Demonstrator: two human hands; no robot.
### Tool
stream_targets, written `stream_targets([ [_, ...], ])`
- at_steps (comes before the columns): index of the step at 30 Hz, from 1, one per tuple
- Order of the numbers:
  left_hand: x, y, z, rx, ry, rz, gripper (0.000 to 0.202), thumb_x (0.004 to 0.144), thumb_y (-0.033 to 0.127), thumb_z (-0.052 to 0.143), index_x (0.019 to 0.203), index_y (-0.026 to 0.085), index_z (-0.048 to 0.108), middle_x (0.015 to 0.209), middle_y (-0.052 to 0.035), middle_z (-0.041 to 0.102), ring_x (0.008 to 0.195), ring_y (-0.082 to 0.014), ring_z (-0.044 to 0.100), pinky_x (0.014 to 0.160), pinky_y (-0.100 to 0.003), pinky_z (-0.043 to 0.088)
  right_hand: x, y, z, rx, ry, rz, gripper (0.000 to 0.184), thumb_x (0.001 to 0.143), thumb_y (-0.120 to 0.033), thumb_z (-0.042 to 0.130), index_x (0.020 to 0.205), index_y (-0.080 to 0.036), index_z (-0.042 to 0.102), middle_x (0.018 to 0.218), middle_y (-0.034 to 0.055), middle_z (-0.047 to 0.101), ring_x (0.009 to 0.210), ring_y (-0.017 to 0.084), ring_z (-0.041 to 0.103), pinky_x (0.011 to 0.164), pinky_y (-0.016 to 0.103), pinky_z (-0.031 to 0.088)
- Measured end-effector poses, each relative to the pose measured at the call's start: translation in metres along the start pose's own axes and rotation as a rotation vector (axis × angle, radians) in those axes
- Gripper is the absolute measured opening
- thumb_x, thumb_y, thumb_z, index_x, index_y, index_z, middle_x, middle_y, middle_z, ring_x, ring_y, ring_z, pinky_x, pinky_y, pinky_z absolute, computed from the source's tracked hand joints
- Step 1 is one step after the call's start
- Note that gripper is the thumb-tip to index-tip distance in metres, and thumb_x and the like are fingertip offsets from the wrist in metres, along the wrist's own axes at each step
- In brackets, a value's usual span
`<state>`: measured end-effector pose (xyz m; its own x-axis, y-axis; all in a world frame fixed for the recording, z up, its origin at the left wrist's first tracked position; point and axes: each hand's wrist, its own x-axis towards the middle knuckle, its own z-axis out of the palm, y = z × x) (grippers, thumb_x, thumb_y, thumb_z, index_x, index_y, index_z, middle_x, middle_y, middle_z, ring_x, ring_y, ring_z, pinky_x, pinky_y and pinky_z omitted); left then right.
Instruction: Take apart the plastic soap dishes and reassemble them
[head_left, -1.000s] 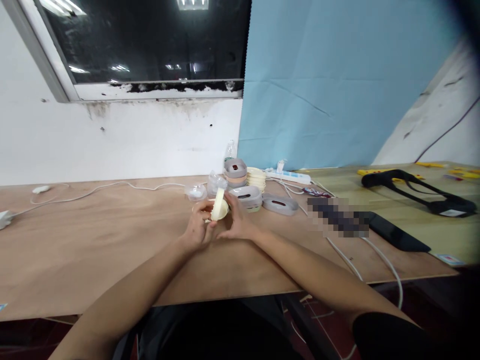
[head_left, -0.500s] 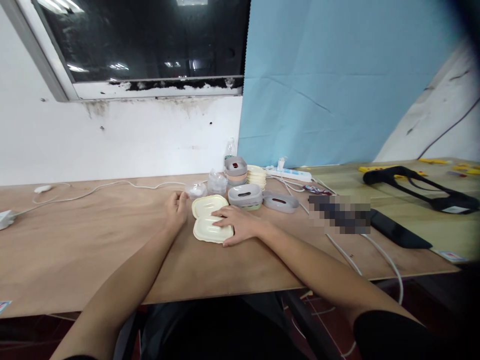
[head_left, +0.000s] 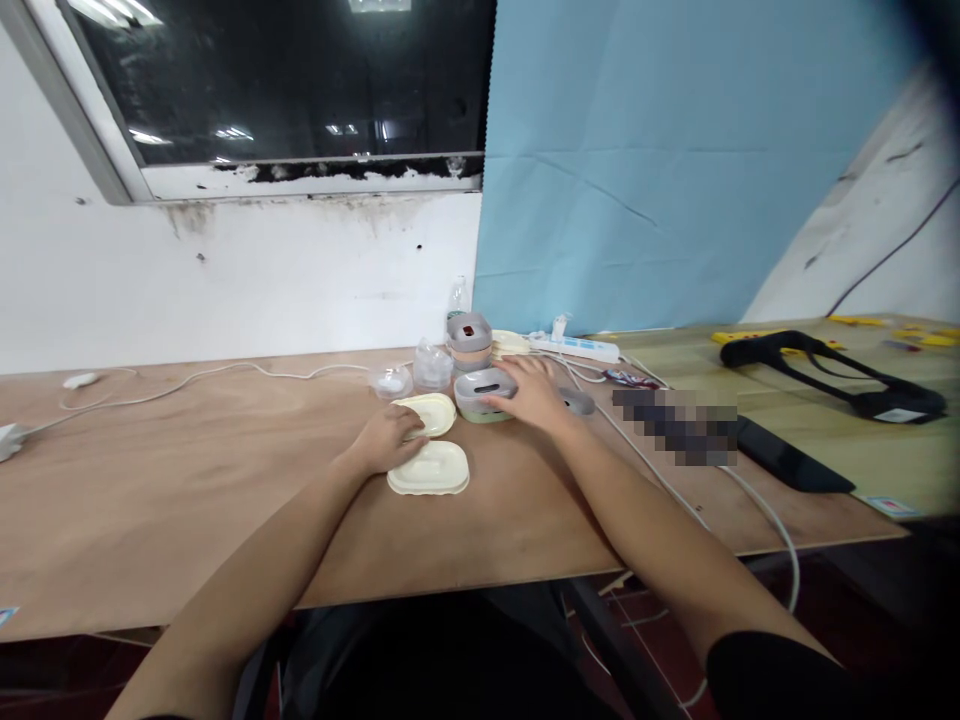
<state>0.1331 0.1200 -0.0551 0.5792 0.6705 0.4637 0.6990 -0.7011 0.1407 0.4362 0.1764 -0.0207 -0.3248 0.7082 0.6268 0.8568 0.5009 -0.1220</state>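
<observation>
Two shallow cream plastic trays lie on the table in front of me, a near tray point(head_left: 429, 470) and a far tray point(head_left: 439, 414). My left hand point(head_left: 386, 437) pinches the left edge of the far one; its fingertips are partly hidden. To the right, my right hand point(head_left: 531, 392) spans the grey slotted box point(head_left: 476, 388), thumb in front and fingers over the back. That box has a pale green lower part. A grey oval lid point(head_left: 577, 402) is partly covered by my right hand. Behind stands a stack of grey and peach boxes point(head_left: 469, 340).
Clear plastic cups point(head_left: 433, 365) and a clear piece point(head_left: 391, 382) sit beyond the trays. More cream pieces point(head_left: 511, 344) are stacked at the back beside a power strip point(head_left: 574, 347). White cables point(head_left: 652, 470) cross the right side near a black phone-like slab point(head_left: 795, 455).
My right hand has left the near cream tray and moved up and right onto the grey box. My left hand has come right and down onto the far tray. The trays now lie slightly apart.
</observation>
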Motion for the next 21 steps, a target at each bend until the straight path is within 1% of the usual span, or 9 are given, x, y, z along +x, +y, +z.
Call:
stream_targets([
  [3,-0.001,-0.005,0.003,-0.004,-0.017,-0.042,0.039,0.087,0.046,0.053,0.111,0.019,0.065,0.117,-0.0117,0.065,0.113,-0.0257,0.057,0.100,-0.041,0.043,-0.001,0.020,0.003,-0.004,-0.097,0.125,0.082,0.070,-0.072,0.061,0.134,-0.022,0.050,0.139,0.0145,0.049,0.127,0.038,0.042,0.105,0.059,0.026],
  [5,-0.003,-0.007,0.002,-0.015,-0.060,-0.086,0.045,0.087,0.051,0.052,0.116,0.020,0.064,0.123,-0.0116,0.062,0.120,-0.0276,0.053,0.103,-0.043,0.040,-0.002,0.026,0.006,0.042,-0.162,0.149,0.084,0.070,-0.073,0.059,0.135,-0.022,0.048,0.138,0.0148,0.051,0.126,0.039,0.044,0.103,0.060,0.028],
  [7,-0.004,-0.006,0.001,-0.032,-0.094,-0.133,0.050,0.086,0.055,0.051,0.121,0.021,0.062,0.129,-0.0114,0.059,0.126,-0.0297,0.048,0.106,-0.046,0.037,-0.002,0.026,0.009,0.083,-0.189,0.152,0.083,0.070,-0.072,0.060,0.135,-0.022,0.048,0.134,0.0147,0.055,0.123,0.039,0.048,0.103,0.060,0.028],
  [10,-0.005,-0.004,0.000,-0.046,-0.116,-0.174,0.054,0.084,0.058,0.053,0.125,0.023,0.060,0.134,-0.0104,0.056,0.131,-0.0317,0.043,0.109,-0.049,0.031,-0.002,0.023,0.010,0.107,-0.166,0.156,0.080,0.070,-0.071,0.061,0.134,-0.023,0.049,0.131,0.0137,0.058,0.121,0.038,0.050,0.104,0.060,0.028],
  [13,-0.005,-0.002,0.001,-0.041,-0.099,-0.191,0.050,0.086,0.057,0.051,0.121,0.024,0.062,0.134,-0.0091,0.057,0.133,-0.0314,0.041,0.110,-0.050,0.028,-0.002,0.020,0.008,0.110,-0.086,0.176,0.076,0.071,-0.068,0.062,0.131,-0.023,0.053,0.129,0.0123,0.060,0.121,0.036,0.051,0.106,0.058,0.028],
  [16,-0.004,-0.004,0.000,-0.053,-0.031,-0.218,0.048,0.091,0.055,0.044,0.123,0.023,0.060,0.134,-0.0094,0.056,0.131,-0.0300,0.042,0.109,-0.051,0.028,-0.001,0.017,0.002,0.121,0.038,0.179,0.072,0.072,-0.065,0.064,0.129,-0.021,0.056,0.126,0.0119,0.062,0.119,0.035,0.052,0.105,0.054,0.032],
  [18,-0.005,-0.006,-0.002,-0.100,0.056,-0.234,0.049,0.093,0.052,0.039,0.129,0.021,0.053,0.130,-0.0104,0.059,0.125,-0.0283,0.048,0.106,-0.050,0.032,-0.001,0.013,-0.005,0.151,0.094,0.135,0.071,0.072,-0.063,0.065,0.128,-0.020,0.058,0.125,0.0120,0.062,0.118,0.034,0.053,0.102,0.051,0.036],
  [19,-0.005,-0.006,-0.004,-0.134,0.113,-0.233,0.050,0.094,0.050,0.037,0.133,0.020,0.049,0.127,-0.0113,0.060,0.121,-0.0273,0.051,0.104,-0.048,0.035,-0.001,0.008,-0.008,0.174,0.102,0.097,0.071,0.072,-0.064,0.065,0.128,-0.020,0.058,0.125,0.0120,0.062,0.117,0.034,0.053,0.101,0.050,0.038],
  [21,-0.006,-0.005,-0.009,-0.206,0.220,-0.195,0.054,0.095,0.049,0.036,0.138,0.017,0.041,0.125,-0.0134,0.060,0.112,-0.0255,0.057,0.098,-0.044,0.041,-0.003,-0.005,-0.011,0.225,0.071,0.013,0.073,0.070,-0.066,0.066,0.126,-0.020,0.060,0.123,0.0115,0.064,0.115,0.034,0.056,0.100,0.048,0.040],
])
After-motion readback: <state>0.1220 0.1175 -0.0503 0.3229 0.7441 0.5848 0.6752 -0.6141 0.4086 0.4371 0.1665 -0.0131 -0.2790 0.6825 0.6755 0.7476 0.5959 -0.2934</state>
